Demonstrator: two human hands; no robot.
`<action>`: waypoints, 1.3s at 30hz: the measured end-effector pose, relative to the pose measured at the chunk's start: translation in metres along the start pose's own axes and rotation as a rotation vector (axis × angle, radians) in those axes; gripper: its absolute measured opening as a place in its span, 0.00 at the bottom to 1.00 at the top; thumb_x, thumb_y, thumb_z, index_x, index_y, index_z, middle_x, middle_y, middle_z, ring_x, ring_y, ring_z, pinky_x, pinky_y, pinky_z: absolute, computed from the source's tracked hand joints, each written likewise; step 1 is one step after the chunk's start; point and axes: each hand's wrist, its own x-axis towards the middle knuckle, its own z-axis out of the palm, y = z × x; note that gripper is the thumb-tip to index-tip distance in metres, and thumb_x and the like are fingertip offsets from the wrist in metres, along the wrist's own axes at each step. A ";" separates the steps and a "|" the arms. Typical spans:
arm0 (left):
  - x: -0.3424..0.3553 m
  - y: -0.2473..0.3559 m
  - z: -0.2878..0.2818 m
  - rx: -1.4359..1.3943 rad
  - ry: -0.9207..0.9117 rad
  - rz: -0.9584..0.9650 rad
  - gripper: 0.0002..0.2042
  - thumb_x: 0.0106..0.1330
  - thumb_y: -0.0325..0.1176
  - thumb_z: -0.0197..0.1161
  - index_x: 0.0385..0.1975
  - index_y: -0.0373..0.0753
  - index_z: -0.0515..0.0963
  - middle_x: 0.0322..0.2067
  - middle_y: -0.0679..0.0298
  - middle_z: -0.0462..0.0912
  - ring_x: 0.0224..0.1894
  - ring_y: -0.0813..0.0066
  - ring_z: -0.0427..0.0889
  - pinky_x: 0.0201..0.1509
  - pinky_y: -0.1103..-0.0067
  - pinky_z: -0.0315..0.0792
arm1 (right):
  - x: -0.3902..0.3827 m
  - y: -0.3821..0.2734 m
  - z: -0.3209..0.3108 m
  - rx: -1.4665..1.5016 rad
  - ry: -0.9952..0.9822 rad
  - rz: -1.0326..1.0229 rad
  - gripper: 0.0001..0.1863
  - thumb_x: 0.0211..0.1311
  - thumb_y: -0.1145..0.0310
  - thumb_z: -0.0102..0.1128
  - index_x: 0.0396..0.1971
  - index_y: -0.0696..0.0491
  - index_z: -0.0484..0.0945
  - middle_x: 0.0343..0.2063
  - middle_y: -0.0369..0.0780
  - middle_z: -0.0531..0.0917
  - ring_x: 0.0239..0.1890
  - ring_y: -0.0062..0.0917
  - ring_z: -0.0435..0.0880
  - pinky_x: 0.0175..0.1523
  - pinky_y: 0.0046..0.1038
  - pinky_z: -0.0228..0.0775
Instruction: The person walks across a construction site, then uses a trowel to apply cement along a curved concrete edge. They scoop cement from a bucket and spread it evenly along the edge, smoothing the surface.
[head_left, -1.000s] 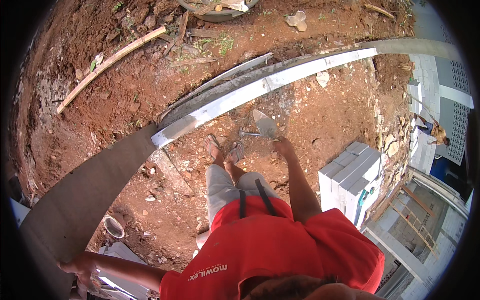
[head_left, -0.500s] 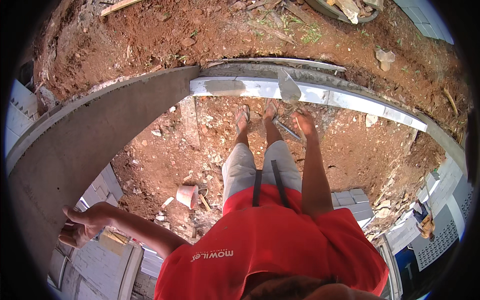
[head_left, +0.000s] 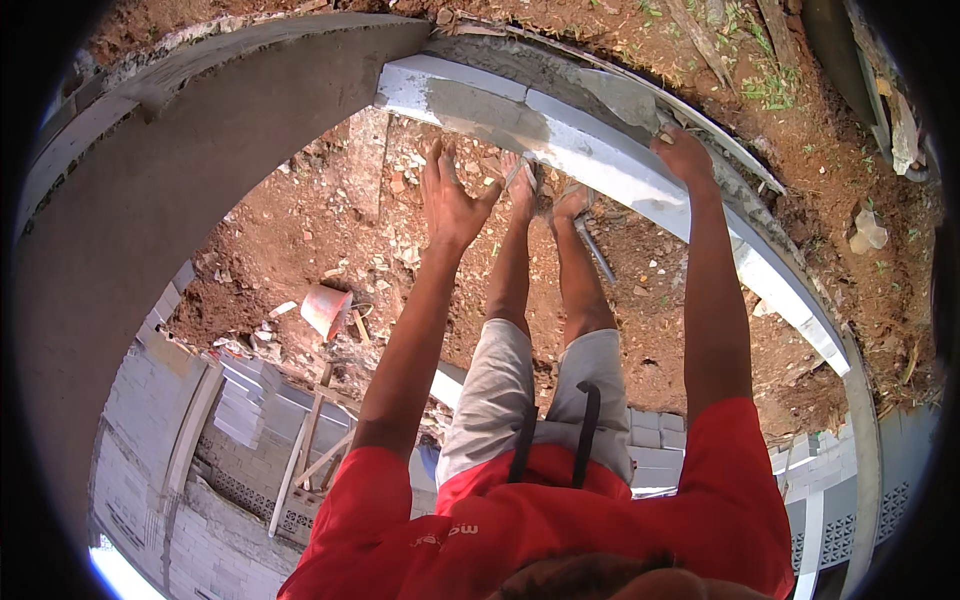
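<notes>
Wearing a red shirt (head_left: 570, 520) and pale shorts (head_left: 485, 395), the worker faces what I'll call twelve o'clock. A reddish bucket (head_left: 326, 312) lies tipped on the ground at ten. A slim metal bar (head_left: 598, 250) rests by the feet, just past twelve. The left hand (head_left: 455, 210) reaches out at eleven, fingers and thumb spread, nothing in it. Farther off, at one, the right hand (head_left: 686, 158) is curled around the short handle of a trowel (head_left: 618, 97). Its grey blade points toward ten from that fist and lies at two from the left hand, well apart from it. The blade is over the far side of the white block course (head_left: 632, 178), which curves from eleven round to two; whether it touches, I can't tell. I'd expect the trowel to be light and stiff, perhaps slippery with wet mortar, and best held by the handle. Beyond runs a thin strip (head_left: 735, 152), at one.
</notes>
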 end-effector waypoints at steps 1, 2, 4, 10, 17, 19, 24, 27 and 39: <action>0.027 -0.005 0.014 0.031 0.006 -0.035 0.48 0.52 0.47 0.79 0.69 0.26 0.61 0.70 0.39 0.58 0.74 0.43 0.57 0.76 0.57 0.55 | 0.022 -0.008 0.005 -0.039 0.004 -0.015 0.34 0.61 0.43 0.57 0.63 0.46 0.76 0.55 0.49 0.83 0.60 0.44 0.80 0.64 0.43 0.70; 0.051 -0.011 0.023 0.066 0.007 -0.069 0.53 0.49 0.49 0.80 0.70 0.25 0.58 0.71 0.38 0.56 0.75 0.43 0.54 0.78 0.57 0.50 | 0.044 -0.016 0.013 -0.074 0.005 -0.029 0.34 0.61 0.43 0.57 0.63 0.45 0.76 0.55 0.48 0.83 0.59 0.44 0.81 0.64 0.43 0.70; 0.090 -0.027 0.034 0.127 0.072 -0.050 0.56 0.48 0.53 0.80 0.70 0.23 0.57 0.71 0.36 0.55 0.75 0.42 0.53 0.79 0.56 0.49 | 0.080 -0.034 0.031 -0.108 0.038 -0.072 0.34 0.61 0.43 0.58 0.64 0.45 0.76 0.55 0.47 0.83 0.59 0.43 0.81 0.64 0.44 0.71; 0.137 -0.072 0.041 0.246 0.167 0.051 0.57 0.48 0.60 0.78 0.69 0.23 0.60 0.72 0.34 0.55 0.76 0.41 0.53 0.78 0.58 0.54 | 0.145 -0.091 0.060 -0.110 0.079 -0.072 0.34 0.62 0.43 0.57 0.66 0.42 0.74 0.57 0.45 0.83 0.60 0.41 0.81 0.63 0.43 0.72; 0.148 -0.093 0.045 0.168 0.196 0.090 0.48 0.53 0.53 0.77 0.64 0.21 0.66 0.69 0.30 0.59 0.74 0.38 0.58 0.76 0.58 0.57 | 0.169 -0.122 0.081 -0.154 0.062 -0.079 0.34 0.61 0.44 0.57 0.65 0.42 0.75 0.56 0.46 0.83 0.59 0.41 0.82 0.62 0.42 0.73; 0.150 -0.094 0.044 0.172 0.192 0.111 0.46 0.53 0.50 0.76 0.62 0.19 0.67 0.68 0.29 0.60 0.73 0.38 0.59 0.77 0.59 0.56 | 0.172 -0.125 0.084 -0.133 0.040 -0.074 0.34 0.59 0.45 0.58 0.65 0.43 0.76 0.55 0.47 0.84 0.59 0.42 0.82 0.62 0.42 0.73; 0.158 -0.083 0.038 0.265 0.163 0.083 0.44 0.53 0.49 0.77 0.61 0.18 0.69 0.65 0.28 0.65 0.70 0.38 0.66 0.76 0.61 0.59 | 0.164 -0.116 0.087 -0.011 -0.020 -0.090 0.34 0.54 0.49 0.62 0.61 0.47 0.79 0.54 0.49 0.84 0.57 0.43 0.83 0.62 0.41 0.72; 0.162 -0.080 0.033 0.350 0.099 0.054 0.45 0.52 0.50 0.78 0.60 0.18 0.70 0.64 0.29 0.67 0.69 0.40 0.68 0.76 0.63 0.61 | 0.147 -0.112 0.072 -0.069 -0.112 -0.151 0.33 0.54 0.52 0.62 0.60 0.49 0.80 0.54 0.49 0.84 0.57 0.42 0.83 0.62 0.41 0.72; 0.174 -0.066 0.021 0.428 -0.037 -0.033 0.47 0.52 0.51 0.78 0.61 0.16 0.68 0.64 0.29 0.68 0.68 0.43 0.71 0.75 0.65 0.61 | 0.076 -0.060 -0.019 0.389 -0.471 0.239 0.15 0.59 0.57 0.56 0.37 0.53 0.72 0.23 0.36 0.72 0.20 0.21 0.69 0.24 0.29 0.63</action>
